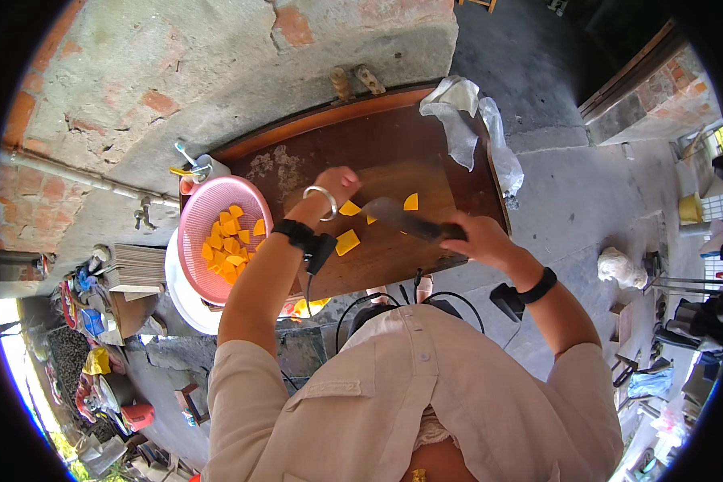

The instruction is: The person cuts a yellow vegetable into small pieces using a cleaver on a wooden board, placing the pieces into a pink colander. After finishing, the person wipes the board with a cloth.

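Observation:
My right hand (482, 240) grips the dark handle of a kitchen knife (400, 218), whose broad blade is blurred over a wooden cutting board (391, 265). Orange-yellow pieces, probably pumpkin, lie around the blade: a flat piece (347, 242), a wedge (349, 208) and a rounded piece (411, 202). Another piece is partly covered by the blade. My left hand (339, 182) is above the board's left side, close to the wedge, with its fingers curled. Whether it holds anything is hidden. A pink colander (194, 241) at the left contains several cut orange chunks (232, 244).
The board lies on a brown wooden table (361, 135) against a brick wall (217, 78). A cup with toothbrushes (208, 169) stands behind the colander, which overlaps a white basin (184, 301). Plastic bags (455, 114) hang at the table's right corner.

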`<action>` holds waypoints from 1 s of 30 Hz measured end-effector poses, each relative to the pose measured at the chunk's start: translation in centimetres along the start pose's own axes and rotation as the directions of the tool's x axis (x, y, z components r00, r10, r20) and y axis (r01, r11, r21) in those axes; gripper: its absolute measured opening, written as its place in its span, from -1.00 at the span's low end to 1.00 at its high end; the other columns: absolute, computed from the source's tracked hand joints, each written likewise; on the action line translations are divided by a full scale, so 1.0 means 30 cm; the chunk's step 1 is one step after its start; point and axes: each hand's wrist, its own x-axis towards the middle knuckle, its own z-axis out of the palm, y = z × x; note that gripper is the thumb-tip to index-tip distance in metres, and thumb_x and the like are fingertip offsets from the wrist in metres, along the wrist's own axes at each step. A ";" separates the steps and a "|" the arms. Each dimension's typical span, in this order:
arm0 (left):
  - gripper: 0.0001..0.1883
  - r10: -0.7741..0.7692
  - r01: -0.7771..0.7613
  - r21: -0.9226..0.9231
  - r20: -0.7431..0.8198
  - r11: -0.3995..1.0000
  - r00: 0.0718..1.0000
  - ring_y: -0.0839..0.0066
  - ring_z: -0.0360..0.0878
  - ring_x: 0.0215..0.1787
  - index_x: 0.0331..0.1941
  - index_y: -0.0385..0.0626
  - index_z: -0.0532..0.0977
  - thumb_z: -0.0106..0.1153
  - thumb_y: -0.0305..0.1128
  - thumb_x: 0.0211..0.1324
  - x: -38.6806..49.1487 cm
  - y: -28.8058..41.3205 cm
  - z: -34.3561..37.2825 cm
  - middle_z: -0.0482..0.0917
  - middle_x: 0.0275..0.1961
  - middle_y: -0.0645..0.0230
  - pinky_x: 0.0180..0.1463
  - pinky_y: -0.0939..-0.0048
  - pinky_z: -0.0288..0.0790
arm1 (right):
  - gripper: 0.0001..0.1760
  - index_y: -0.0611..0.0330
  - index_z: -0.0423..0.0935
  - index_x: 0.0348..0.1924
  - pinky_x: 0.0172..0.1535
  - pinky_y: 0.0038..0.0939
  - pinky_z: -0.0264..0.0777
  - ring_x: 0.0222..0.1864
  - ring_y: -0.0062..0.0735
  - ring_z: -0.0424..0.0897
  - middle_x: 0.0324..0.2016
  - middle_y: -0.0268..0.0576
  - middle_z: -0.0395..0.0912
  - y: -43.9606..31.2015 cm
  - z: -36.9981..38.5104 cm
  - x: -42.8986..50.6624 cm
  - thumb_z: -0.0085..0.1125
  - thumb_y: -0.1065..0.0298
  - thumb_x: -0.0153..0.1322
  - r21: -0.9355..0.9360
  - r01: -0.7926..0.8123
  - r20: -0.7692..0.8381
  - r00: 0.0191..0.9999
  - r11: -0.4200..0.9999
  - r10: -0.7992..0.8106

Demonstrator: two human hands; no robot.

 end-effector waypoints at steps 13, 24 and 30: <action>-0.02 -0.096 0.087 0.088 0.105 0.992 0.990 0.03 0.34 0.10 0.10 -0.25 0.26 0.54 -0.08 -0.50 -0.141 0.200 0.165 0.22 0.11 -0.01 0.16 0.23 0.33 | -0.75 0.29 0.43 -0.30 -0.53 -0.57 0.41 -0.59 -0.61 0.48 -0.55 -0.26 0.51 0.199 0.157 -0.097 0.14 0.25 0.38 0.671 -0.505 0.217 0.834 0.543 0.508; -0.10 0.032 -0.068 -0.157 -0.219 0.985 0.975 -0.01 0.28 0.11 0.14 -0.06 0.19 0.44 -0.42 -0.43 -0.185 0.173 0.332 0.16 0.08 0.01 0.18 0.26 0.29 | -0.76 0.35 0.43 -0.26 -0.48 -0.56 0.43 -0.54 -0.59 0.51 -0.52 -0.21 0.52 0.153 0.202 -0.004 0.17 0.35 0.35 0.642 -0.536 0.359 0.842 0.549 0.402; -0.16 -0.035 0.007 -0.127 -0.216 0.992 0.976 0.00 0.32 0.08 0.15 -0.09 0.21 0.34 -0.48 -0.38 -0.209 0.160 0.344 0.21 0.08 0.02 0.14 0.27 0.33 | -0.80 0.36 0.43 -0.30 -0.54 -0.58 0.38 -0.57 -0.58 0.49 -0.55 -0.23 0.50 0.160 0.150 0.032 0.19 0.41 0.33 0.602 -0.559 0.415 0.829 0.570 0.375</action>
